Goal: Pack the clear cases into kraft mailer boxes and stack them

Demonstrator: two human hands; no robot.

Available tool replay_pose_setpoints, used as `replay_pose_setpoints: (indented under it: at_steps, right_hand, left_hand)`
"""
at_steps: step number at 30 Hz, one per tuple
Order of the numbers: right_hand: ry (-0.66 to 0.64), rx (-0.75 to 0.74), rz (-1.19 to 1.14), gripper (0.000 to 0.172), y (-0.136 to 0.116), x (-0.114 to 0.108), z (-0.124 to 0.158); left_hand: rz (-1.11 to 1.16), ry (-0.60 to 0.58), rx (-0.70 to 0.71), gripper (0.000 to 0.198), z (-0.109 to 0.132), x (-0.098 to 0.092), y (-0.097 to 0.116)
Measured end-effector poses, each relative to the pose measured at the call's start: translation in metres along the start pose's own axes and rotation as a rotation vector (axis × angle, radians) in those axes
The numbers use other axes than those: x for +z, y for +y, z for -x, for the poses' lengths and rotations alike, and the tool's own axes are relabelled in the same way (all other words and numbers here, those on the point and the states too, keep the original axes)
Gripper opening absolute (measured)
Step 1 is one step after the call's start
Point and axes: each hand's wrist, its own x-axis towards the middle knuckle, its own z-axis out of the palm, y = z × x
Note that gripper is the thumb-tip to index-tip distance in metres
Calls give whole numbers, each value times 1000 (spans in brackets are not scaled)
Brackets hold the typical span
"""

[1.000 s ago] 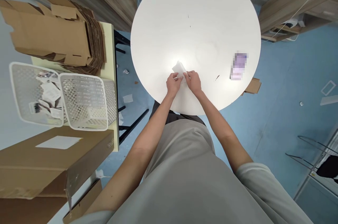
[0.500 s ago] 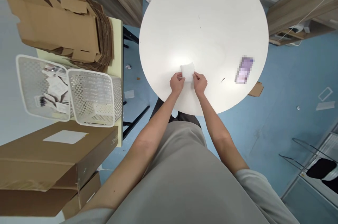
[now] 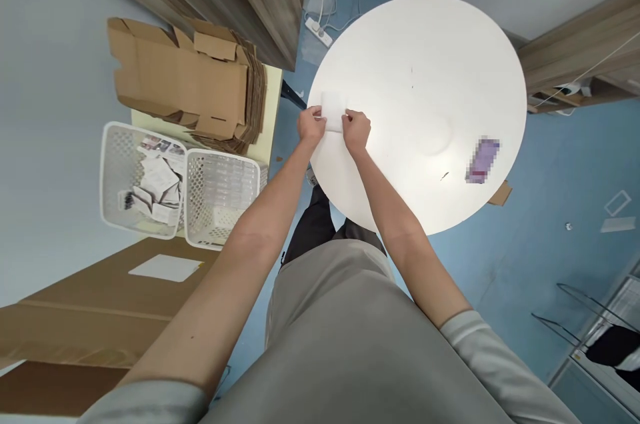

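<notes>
Left hand [image 3: 311,125] and right hand [image 3: 356,129] each pinch a near corner of the small white packet [image 3: 333,106], fingers closed on it, at the left edge of the round white table [image 3: 425,57]. Half a second ago the packet was at the table's near middle. Both hands have carried it leftward, closer to the two white mesh baskets [image 3: 223,194] and the flattened cardboard [image 3: 195,87].
</notes>
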Motion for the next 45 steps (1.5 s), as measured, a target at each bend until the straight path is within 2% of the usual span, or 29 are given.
replay_pose_setpoints:
  at_steps: [3, 10, 13, 16, 18, 20, 23, 24, 26, 27, 29, 32, 36, 41, 45]
  right_hand:
    - [-14, 66, 36, 30, -6, 1, -6]
    - [3, 198, 60, 29, -8, 1, 1]
    - [-1, 219, 120, 26, -15, -1, -3]
    - [-1, 246, 176, 31, -25, -8, -4]
    - [14, 269, 216, 39, -34, -16, 2]
    - [42, 254, 225, 46, -42, -24, 14]
    - [52, 146, 189, 49, -54, -33, 39]
    - [57, 111, 189, 48, -58, -34, 48]
    - [24, 36, 206, 49, -70, -32, 64]
    - [-5, 0, 225, 49, -77, -29, 70]
    - [-96, -83, 276, 50, -96, -20, 79]
    - [-242, -218, 356, 54, -130, -3, 86]
    - [-378, -336, 467, 57, -169, 19, 91]
    - [-449, -454, 558, 59, -206, 52, 97]
    - [-538, -447, 579, 56, -228, 83, 90]
  left_hand:
    - [8, -42, -6, 45, -14, -4, 1]
    - [-24, -84, -11, 43, -11, -2, 1]
    - [-18, -106, -22, 41, -11, -7, 9]
    - [-47, -183, -25, 40, -5, -19, 22]
    - [-73, -250, -4, 47, 4, -36, 30]
    - [-81, -268, 56, 65, 15, -63, 34]
    - [-75, -114, 246, 82, 30, -117, 30]
    - [-101, -46, 270, 84, 33, -135, 27]
    - [-189, 77, 225, 87, 34, -169, 19]
    - [-243, 118, 173, 85, 32, -183, 16]
    - [-342, 128, 62, 73, 25, -203, 10]
    - [-476, 88, -40, 54, 14, -214, 3]
    - [-594, 38, -13, 43, 5, -216, -4]
    - [-653, -28, 74, 38, -6, -229, -13]
    - [-682, -15, 61, 40, -14, -243, -16]
